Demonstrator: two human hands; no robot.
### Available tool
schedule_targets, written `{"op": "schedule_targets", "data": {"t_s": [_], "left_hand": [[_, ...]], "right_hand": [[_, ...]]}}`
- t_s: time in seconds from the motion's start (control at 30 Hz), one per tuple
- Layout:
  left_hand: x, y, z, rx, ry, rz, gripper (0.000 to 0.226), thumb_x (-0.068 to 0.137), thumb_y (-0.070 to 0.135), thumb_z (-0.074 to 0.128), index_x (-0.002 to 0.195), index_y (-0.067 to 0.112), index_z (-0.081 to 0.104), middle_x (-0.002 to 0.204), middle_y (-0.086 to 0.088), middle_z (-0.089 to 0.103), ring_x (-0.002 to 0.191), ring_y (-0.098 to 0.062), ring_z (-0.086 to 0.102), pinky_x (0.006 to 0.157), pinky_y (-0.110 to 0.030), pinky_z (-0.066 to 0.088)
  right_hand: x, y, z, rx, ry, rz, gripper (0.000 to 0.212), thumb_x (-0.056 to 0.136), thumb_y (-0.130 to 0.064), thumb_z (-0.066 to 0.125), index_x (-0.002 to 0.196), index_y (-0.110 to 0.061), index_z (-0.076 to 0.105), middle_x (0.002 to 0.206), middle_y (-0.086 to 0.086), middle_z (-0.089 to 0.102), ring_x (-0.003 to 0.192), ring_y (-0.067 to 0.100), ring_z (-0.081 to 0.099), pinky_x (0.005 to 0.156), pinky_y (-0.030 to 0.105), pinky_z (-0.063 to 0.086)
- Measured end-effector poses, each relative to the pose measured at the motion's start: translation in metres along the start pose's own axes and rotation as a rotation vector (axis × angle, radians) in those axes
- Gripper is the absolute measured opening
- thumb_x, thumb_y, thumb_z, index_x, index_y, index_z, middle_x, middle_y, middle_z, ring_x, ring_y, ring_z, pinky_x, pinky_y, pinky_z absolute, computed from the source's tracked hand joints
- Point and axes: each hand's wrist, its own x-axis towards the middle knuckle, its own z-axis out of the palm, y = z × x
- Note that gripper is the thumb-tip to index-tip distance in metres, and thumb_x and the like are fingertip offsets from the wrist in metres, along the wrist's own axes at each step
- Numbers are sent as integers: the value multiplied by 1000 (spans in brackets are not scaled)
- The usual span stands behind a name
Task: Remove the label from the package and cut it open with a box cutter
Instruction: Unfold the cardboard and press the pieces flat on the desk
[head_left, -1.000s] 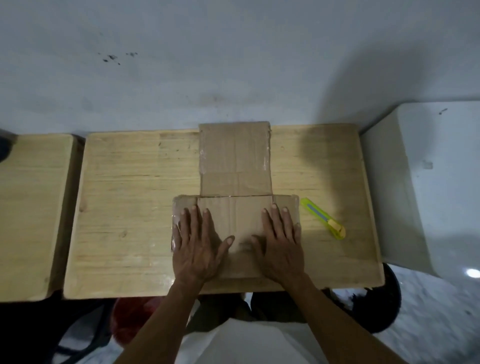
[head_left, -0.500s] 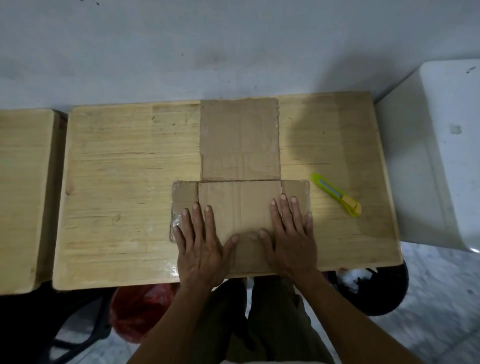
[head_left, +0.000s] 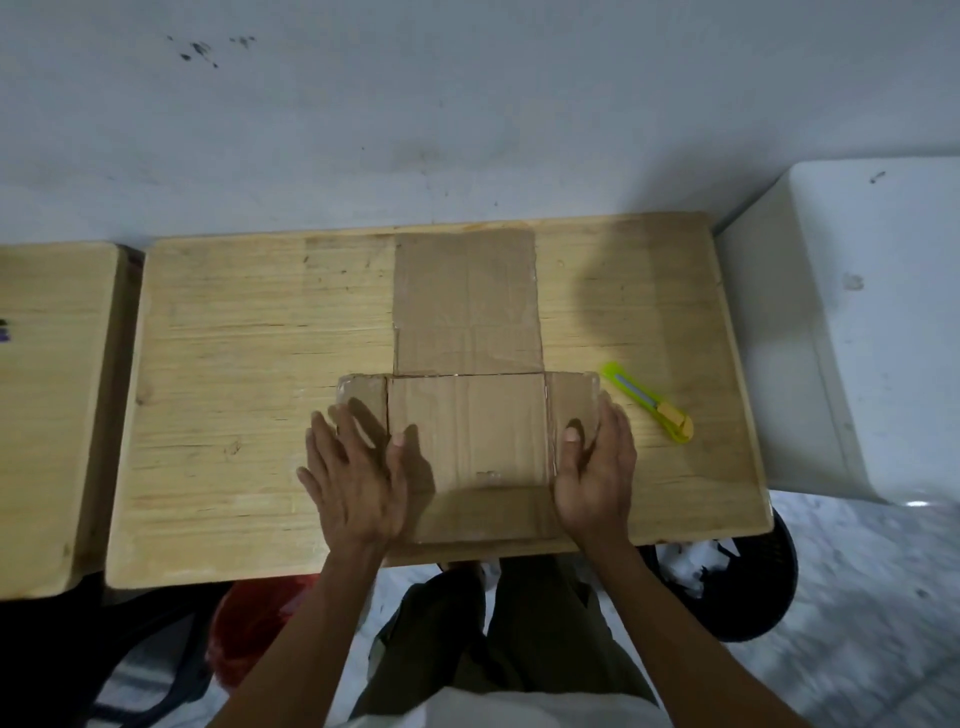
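Note:
A brown cardboard package (head_left: 467, 364) lies unfolded and flat on the wooden table (head_left: 234, 389), with one long panel reaching toward the wall and short flaps at each side. My left hand (head_left: 358, 473) hovers with spread fingers over the left flap, its thumb on the middle panel. My right hand (head_left: 597, 467) cups the right flap's outer edge, thumb on top. A yellow-green box cutter (head_left: 649, 402) rests on the table just right of the cardboard, untouched. No label is visible on the cardboard.
A second wooden table (head_left: 52, 415) stands to the left and a white box-like unit (head_left: 857, 322) to the right. Below the table edge are a black bin with white scraps (head_left: 727, 577) and a red bag (head_left: 254, 618). A grey wall is behind.
Both hands have slid apart from the middle panel out to the side flaps. The left hand has lifted slightly; the right now grips the right flap's edge. The camera view shifted.

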Motion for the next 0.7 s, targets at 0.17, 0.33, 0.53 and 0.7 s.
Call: {"op": "schedule_targets", "data": {"t_s": [0.17, 0.33, 0.53, 0.7], "left_hand": [[7, -1, -6, -106, 24, -66, 84, 93, 66, 27, 155, 9, 17, 156, -24, 29, 144, -43, 27, 114, -62, 25], [5, 4, -5, -174, 44, -56, 75, 97, 57, 36, 153, 10, 21, 146, -27, 39, 135, -44, 34, 110, -56, 30], [-10, 15, -14, -214, 148, 0, 68, 98, 52, 41, 152, 16, 20, 139, -24, 41, 124, -40, 40, 95, -53, 43], [-22, 33, -6, -257, 68, 163, 69, 97, 52, 40, 155, 22, 18, 143, -13, 39, 128, -27, 40, 97, -45, 46]], "right_hand": [[16, -7, 0, -4, -40, 159, 59, 100, -34, 42, 153, -15, 25, 152, 11, 40, 139, 28, 30, 116, 50, 29], [23, -12, -5, 110, -69, 245, 56, 101, -32, 45, 152, -26, 25, 149, 10, 41, 135, 25, 40, 113, 47, 36], [14, -33, -17, 250, -92, 139, 51, 102, -28, 46, 150, -29, 29, 150, 0, 42, 136, 10, 41, 110, 35, 40], [-5, -49, -2, 148, -261, 2, 58, 102, -42, 39, 152, -44, 10, 153, -9, 39, 136, 6, 38, 104, 26, 33]]}}
